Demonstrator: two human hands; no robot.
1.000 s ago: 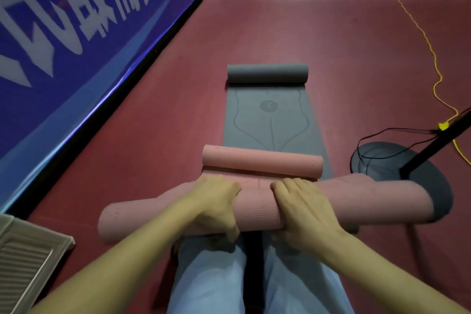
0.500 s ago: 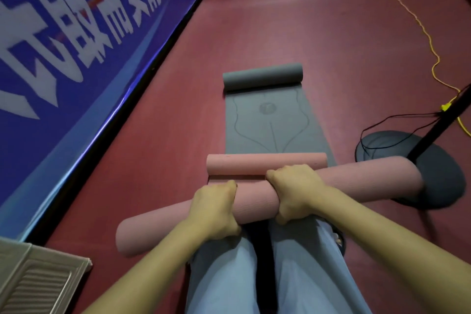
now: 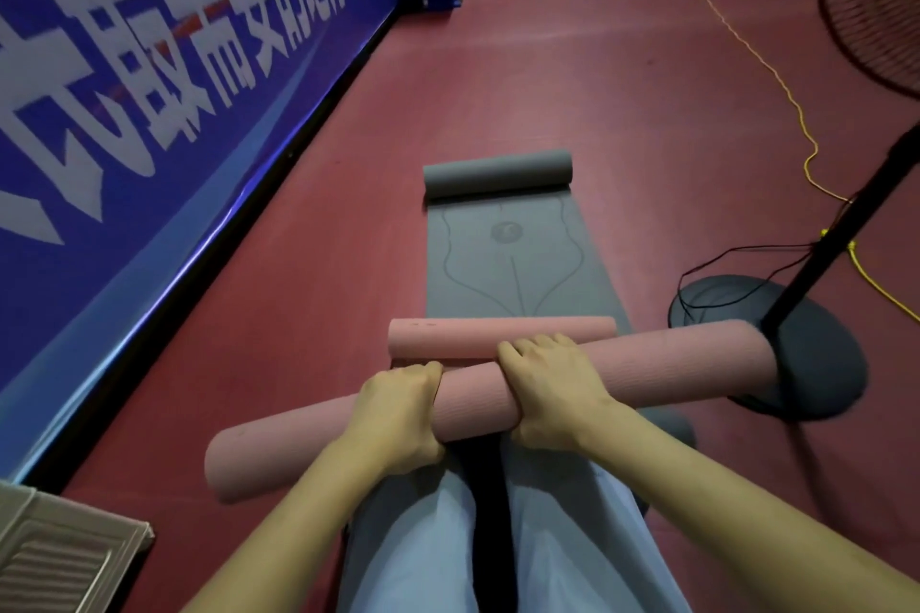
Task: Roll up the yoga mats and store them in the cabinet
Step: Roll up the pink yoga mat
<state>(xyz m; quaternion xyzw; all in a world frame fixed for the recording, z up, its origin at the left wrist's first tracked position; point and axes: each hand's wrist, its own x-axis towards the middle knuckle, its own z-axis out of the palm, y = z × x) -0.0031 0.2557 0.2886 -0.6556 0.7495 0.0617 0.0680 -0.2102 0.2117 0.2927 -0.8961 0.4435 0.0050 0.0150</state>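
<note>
A rolled pink yoga mat [image 3: 647, 358] lies across my lap, tilted with its right end higher. My left hand [image 3: 398, 413] and my right hand [image 3: 552, 388] both grip it near the middle, fingers curled over the top. Just beyond it a second, smaller pink roll [image 3: 448, 339] lies on the floor. A grey yoga mat [image 3: 503, 264] stretches away from it, flat in the middle, with its far end rolled up [image 3: 498, 172]. No cabinet is in sight.
A blue banner wall [image 3: 149, 90] runs along the left. A fan's round black base [image 3: 796, 363] and pole [image 3: 846, 224] stand at the right, with black and yellow cables [image 3: 776, 80] on the red floor. A beige ribbed panel [image 3: 59, 558] sits at bottom left.
The pink roll in my hands has risen and tilted, its right end higher. My view has lifted, showing more of the far floor.
</note>
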